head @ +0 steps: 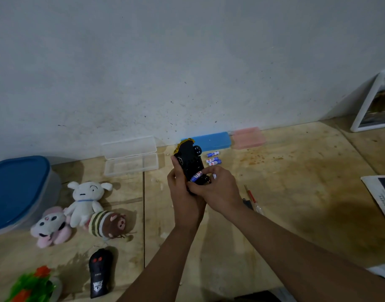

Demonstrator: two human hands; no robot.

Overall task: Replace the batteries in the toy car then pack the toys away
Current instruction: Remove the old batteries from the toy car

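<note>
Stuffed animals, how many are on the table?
3, all at the left: a white dog, a pink-and-white mouse in front of it, and a brown striped one to the right. More may be hidden.

Left hand (183, 192) curled in a grip, right hand (217, 188) apparently pinching, forearms converging
</note>
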